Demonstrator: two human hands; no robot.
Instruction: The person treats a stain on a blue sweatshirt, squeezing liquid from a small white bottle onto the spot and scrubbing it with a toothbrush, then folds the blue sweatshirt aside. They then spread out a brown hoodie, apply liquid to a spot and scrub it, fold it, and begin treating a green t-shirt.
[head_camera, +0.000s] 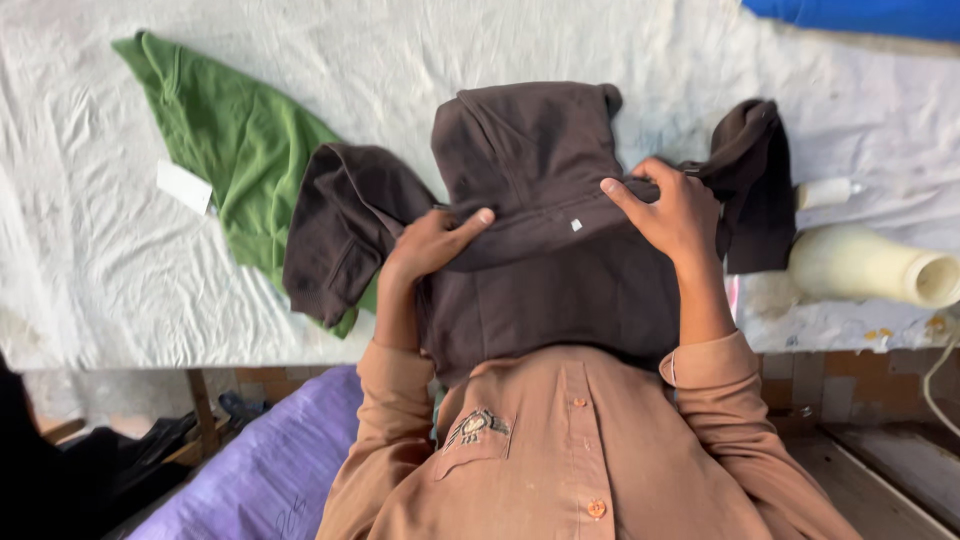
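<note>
Two hands meet on one brown hoodie (545, 250), which lies across the white-covered counter (90, 260) with its lower part hanging over the near edge against our tan shirt (560, 450). Our left hand (430, 245) lies flat on the hoodie near its left sleeve, fingers together, clamped on nothing. Our right hand (675, 215) has its grip pinched on the hoodie's fabric at the right shoulder. Left of the hoodie lies a green garment (235, 140), partly under the sleeve. Right of the hoodie lies a cream bottle (865, 265) on its side.
</note>
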